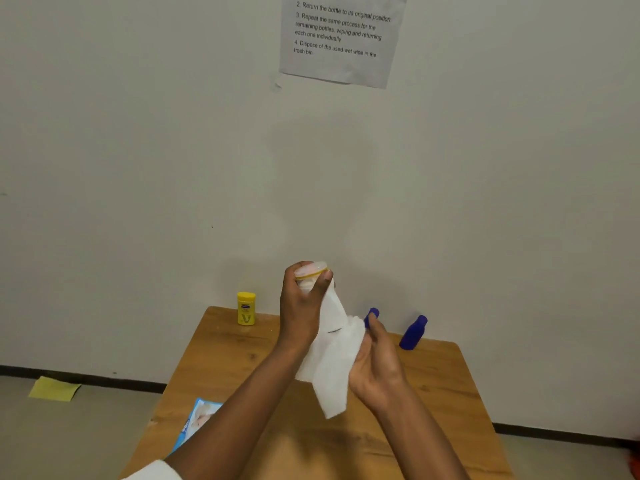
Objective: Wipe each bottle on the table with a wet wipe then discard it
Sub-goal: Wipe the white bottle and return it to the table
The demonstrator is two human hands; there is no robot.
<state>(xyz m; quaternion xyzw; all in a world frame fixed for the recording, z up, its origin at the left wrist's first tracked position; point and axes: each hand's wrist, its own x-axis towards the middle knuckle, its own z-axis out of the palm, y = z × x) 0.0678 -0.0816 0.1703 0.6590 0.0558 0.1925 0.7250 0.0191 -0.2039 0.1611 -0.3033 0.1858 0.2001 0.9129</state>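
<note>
My left hand [301, 313] grips a pale bottle [310, 271] with a clear cap and a yellow ring, held up above the wooden table [221, 358]. My right hand [375, 365] presses a white wet wipe [332, 368] against the bottle's lower body, which the wipe hides. A small yellow bottle [246, 308] stands at the table's far left edge. One blue bottle [413, 332] stands at the far right; of a second blue bottle [372, 315] only the cap shows, behind my right fingers.
A blue wet-wipe pack [199, 420] lies at the table's left edge beside my left forearm. The wall is right behind the table, with a printed instruction sheet [341, 36] taped high up. A yellow paper [53, 389] lies on the floor at left.
</note>
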